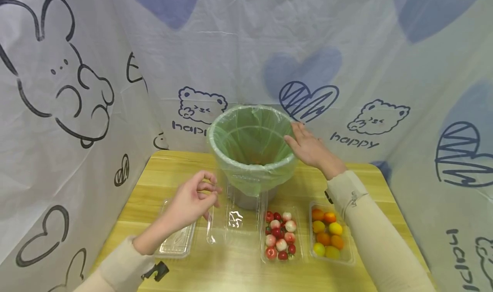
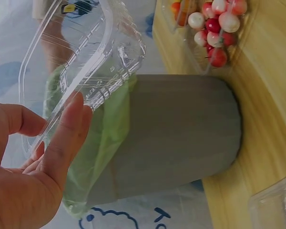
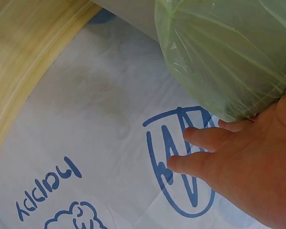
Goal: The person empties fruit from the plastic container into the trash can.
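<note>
Near the lower centre of the head view, the person's left hand (image 1: 194, 200) has its grip pinched on the edge of a clear, ridged plastic container (image 1: 236, 221), in front of a grey round bin (image 2: 181, 129) lined with a translucent green bag (image 1: 254, 178). Right of centre, the right hand (image 1: 310, 148) has a released grip, fingers extended at the bin's rim. On the yellowish wooden desk (image 1: 215, 275), red-and-white round fruits (image 1: 281, 236) and orange-and-yellow round fruits (image 1: 326, 236) fill clear trays (image 1: 348, 251) at lower right.
</note>
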A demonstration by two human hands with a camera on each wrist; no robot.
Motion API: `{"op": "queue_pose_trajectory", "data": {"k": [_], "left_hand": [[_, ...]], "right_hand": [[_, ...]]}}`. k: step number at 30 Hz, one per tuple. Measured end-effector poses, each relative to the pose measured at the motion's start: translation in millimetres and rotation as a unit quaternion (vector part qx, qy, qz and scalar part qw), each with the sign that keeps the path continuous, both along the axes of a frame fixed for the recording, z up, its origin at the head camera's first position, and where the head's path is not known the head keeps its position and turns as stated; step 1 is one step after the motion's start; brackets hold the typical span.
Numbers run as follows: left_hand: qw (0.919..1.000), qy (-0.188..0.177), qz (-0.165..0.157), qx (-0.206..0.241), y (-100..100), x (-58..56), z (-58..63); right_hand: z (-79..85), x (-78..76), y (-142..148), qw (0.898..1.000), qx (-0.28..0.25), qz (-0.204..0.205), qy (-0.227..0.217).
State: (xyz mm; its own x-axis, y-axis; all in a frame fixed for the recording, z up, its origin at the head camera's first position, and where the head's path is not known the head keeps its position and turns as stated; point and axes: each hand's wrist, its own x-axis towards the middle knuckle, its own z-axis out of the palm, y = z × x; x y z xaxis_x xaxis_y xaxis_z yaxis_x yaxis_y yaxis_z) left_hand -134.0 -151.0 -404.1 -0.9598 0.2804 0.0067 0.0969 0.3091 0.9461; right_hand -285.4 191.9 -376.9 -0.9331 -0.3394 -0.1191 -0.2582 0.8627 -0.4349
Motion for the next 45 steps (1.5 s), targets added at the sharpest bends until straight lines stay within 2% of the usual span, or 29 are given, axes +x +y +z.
{"op": "queue_pose_trajectory", "data": {"k": [8,20,29,34,45], "left_hand": [[0.9996,-0.025,0.009,0.008,-1,0.3,-26.6],[0.9990,-0.035,-0.006,-0.027,-11,-6.5,-76.4],[0.9978,-0.053,-0.009,-0.040,-11,-3.6,-108.8],[0.9971,-0.059,-0.004,-0.049,-11,-1.2,-120.6],[0.9926,-0.102,0.034,-0.057,-9,2.1,-139.7]], "right_hand": [[-0.2,-1.3,0,1.000,-0.001,-0.001,-0.003],[0.8,-1.1,0,1.000,-0.001,-0.005,-0.011],[0.4,-2.1,0,1.000,0.002,-0.005,-0.010],[-0.8,-2.4,0,1.000,0.004,-0.004,-0.008],[-2.4,-2.8,0,1.000,-0.001,-0.007,-0.011]]}}
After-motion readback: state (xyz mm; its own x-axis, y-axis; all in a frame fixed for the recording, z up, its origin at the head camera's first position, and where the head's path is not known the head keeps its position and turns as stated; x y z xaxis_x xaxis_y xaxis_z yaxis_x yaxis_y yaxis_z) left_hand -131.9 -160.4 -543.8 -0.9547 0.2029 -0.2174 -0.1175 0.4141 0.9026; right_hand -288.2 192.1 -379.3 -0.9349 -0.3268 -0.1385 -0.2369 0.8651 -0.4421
